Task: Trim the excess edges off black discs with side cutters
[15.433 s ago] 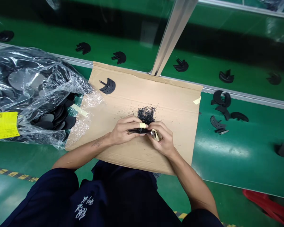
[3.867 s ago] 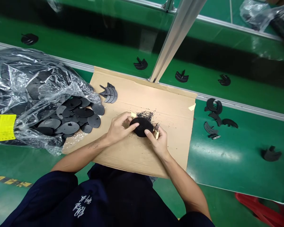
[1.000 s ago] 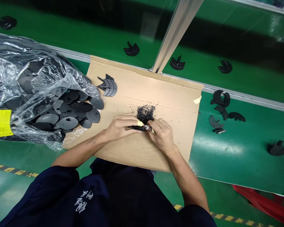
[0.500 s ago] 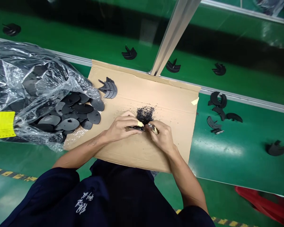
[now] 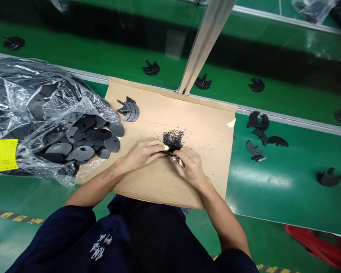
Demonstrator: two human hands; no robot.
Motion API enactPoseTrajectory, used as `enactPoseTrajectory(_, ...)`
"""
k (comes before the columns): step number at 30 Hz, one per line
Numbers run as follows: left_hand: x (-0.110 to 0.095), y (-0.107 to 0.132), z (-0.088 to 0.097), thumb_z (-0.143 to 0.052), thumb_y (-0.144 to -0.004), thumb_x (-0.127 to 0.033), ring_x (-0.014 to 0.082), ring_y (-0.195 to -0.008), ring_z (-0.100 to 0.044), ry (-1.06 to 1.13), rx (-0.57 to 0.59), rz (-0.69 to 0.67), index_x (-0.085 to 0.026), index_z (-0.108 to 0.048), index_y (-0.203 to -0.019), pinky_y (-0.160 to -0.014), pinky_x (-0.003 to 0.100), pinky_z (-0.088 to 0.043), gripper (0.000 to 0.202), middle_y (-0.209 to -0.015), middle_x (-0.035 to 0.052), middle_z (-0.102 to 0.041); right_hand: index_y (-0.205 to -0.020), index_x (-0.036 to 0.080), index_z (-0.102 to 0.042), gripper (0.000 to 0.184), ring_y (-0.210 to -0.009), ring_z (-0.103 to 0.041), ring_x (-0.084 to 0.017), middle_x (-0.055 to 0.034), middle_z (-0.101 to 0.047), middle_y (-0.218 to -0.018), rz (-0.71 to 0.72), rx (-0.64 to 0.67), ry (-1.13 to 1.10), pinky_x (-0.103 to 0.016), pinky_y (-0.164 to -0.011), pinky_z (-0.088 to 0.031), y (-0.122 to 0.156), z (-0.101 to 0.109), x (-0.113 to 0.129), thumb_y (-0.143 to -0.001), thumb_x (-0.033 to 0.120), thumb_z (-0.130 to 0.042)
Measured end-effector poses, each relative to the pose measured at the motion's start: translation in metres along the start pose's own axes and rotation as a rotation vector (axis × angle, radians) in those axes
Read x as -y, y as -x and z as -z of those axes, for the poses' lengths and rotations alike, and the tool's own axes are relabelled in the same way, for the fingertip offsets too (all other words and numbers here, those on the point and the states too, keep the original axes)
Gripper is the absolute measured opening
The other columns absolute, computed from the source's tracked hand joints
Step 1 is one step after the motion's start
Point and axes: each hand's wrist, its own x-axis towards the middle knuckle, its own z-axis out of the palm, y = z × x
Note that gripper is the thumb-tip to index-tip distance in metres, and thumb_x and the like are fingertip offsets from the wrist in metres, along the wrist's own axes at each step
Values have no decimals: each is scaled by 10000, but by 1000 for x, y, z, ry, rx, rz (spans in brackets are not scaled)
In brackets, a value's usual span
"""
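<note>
Thin black plastic piece (image 5: pixel 166 153), seen nearly edge-on, is between our two hands, just above the middle of the flat tan cardboard sheet (image 5: pixel 159 189). Our left hand (image 5: pixel 143 153) pinches it, a pale yellow wrap (image 5: pixel 166 148) on one fingertip. Our right hand (image 5: pixel 191 165) is curled closed around a small silver metal tool (image 5: pixel 174 159) beside the piece's right end; we cannot tell whether the two touch.

Taking our hands as the clock's centre, we have a heap of fine black crumbs (image 5: pixel 173 137) at twelve and overlapping grey-black crescent pieces (image 5: pixel 131 110) between ten and eleven. At nine, flat black oval discs (image 5: pixel 82 152) spill from a clear plastic bag (image 5: pixel 45 91). Between two and three, we see curved black parts (image 5: pixel 260 136) lying on the glossy green table (image 5: pixel 258 201).
</note>
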Motion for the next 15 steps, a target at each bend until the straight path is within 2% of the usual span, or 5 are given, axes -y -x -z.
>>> enactPoseTrajectory(2,0,0,3,-658,-956,-241,182,-913,-717,52,6,54,-167,-732,-1034,-818,295,-585,131,-985,93,-755,-1039,212,-588,105,-762,-576,-205,-54,-650,-847,-69,3,-14,-344,-710,-451,0,6,1,-977,277,-536)
enactPoseTrajectory(5,2,-2,7,-713,-918,-281,160,-825,-709,212,-105,228,-146,-731,-925,-752,257,-578,137,-904,74,-747,-1213,190,-508,377,-861,-592,-247,-110,-657,-1050,-172,20,27,-377,-746,-479,0,18,-2,-915,389,-621)
enactPoseTrajectory(9,6,-3,7,-800,-830,-287,167,-912,-733,499,-255,397,-149,-705,-971,-778,251,-597,219,-977,67,-750,-1292,144,-483,438,-948,-565,-293,-152,-633,-1107,-160,165,250,-414,-793,-471,0,23,-8,-904,316,-592)
enactPoseTrajectory(12,5,-4,4,-797,-824,-262,179,-996,-729,554,-261,386,-157,-724,-1055,-866,290,-603,264,-1039,78,-743,-1302,165,-526,361,-1003,-535,-300,-147,-639,-1100,-99,192,400,-431,-846,-451,-4,21,-10,-945,221,-528)
enactPoseTrajectory(15,1,-5,1,-735,-884,-242,180,-987,-714,494,-219,297,-175,-771,-968,-897,318,-587,113,-1006,87,-746,-1300,225,-566,351,-1104,-502,-319,-126,-648,-1115,-62,139,475,-491,-958,-411,-8,21,-9,-951,195,-545)
